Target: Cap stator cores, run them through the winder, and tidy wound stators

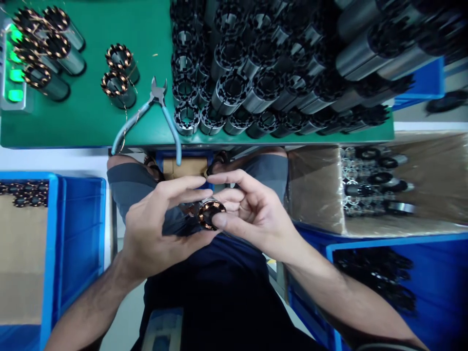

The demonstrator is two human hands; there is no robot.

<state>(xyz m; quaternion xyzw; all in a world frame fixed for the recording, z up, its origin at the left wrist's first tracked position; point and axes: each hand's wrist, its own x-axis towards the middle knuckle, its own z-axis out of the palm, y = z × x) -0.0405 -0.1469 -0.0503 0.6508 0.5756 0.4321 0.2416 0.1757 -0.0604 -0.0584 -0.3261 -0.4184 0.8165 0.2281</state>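
A motor stator (211, 214) with copper windings round its near end is held between my hands, above my lap. My right hand (252, 209) grips it, thumb on the wound rim and fingers curled behind. My left hand (164, 219) is wrapped round its other side, with the thumb below and the fingers above. Part of the stator's body is hidden by the fingers. Beyond my hands, blue-handled cutting pliers (158, 95) lie with jaws apart on the green bench top (98, 124), their handles reaching over its front edge.
Wound stators (119, 87) stand left on the bench, near a box with green lights (15, 73). Rows of unwound stators (230, 92) fill the right. A blue crate (78, 234) is at left; a plastic-lined carton (314, 190) and another blue crate (438, 282) holding parts are at right.
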